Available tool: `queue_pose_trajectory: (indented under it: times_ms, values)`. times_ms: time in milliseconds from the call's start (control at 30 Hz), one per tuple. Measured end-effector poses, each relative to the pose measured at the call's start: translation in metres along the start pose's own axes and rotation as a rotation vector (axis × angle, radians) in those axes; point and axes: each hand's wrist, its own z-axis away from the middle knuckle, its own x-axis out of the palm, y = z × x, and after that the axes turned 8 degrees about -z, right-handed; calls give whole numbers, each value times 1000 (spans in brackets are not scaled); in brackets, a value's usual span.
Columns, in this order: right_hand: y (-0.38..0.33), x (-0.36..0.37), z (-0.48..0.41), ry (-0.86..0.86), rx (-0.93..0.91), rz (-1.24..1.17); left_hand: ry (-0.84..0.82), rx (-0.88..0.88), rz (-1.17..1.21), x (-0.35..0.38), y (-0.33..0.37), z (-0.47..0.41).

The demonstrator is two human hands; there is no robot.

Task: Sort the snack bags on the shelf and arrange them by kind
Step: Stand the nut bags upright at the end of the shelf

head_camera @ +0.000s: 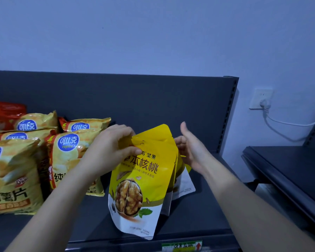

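Left hand (113, 148) pinches walnut bag (140, 188) top; right hand (191, 148) open beside.

White wall socket (261, 98) with plugged-in white cable (280, 122), beside a second dark rack (289, 171) at right

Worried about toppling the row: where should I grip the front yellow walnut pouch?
Pinch the flat sealed top of the front yellow walnut pouch from above, as the left hand does: it stands nearly upright, with similar pouches close behind.

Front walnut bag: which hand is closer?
Left. The left hand pinches the top of the front walnut bag; the open right hand is to its right, by the rear bags.
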Motion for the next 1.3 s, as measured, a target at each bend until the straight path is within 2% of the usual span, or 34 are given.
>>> queue_pose_trajectory:
  times_ms: [67, 133, 267, 367, 500, 633, 800, 900, 1033, 1300]
  values:
    - [16, -3, -9, 155, -27, 284, -24, 33, 23, -3, -5, 2]
    - [34, -8, -16, 148, 50, 535, -48, 75, 47, -7, -10, 5]
    - [58, -10, -26, 111, 229, 790, -43, 151, 44, -16, -19, 11]
    - [58, -7, -30, 200, 332, 939, -35, 186, -64, -22, -22, 11]
    - [56, -5, -42, 277, 450, 877, -35, 192, -125, -27, -26, 11]
    - [61, 2, -56, 319, 269, 576, -50, 166, -69, -30, -29, 13]
    - [71, 1, -65, 327, 202, 968, -81, 145, -24, -34, -31, 15]
    - [70, -3, -73, 335, 272, 972, -89, 143, -18, -34, -32, 14]
    - [59, -8, -83, 245, 429, 981, -99, 138, -28, -29, -37, 12]
    - [42, -9, -73, 223, 497, 1241, -104, 102, -26, -19, -38, 2]
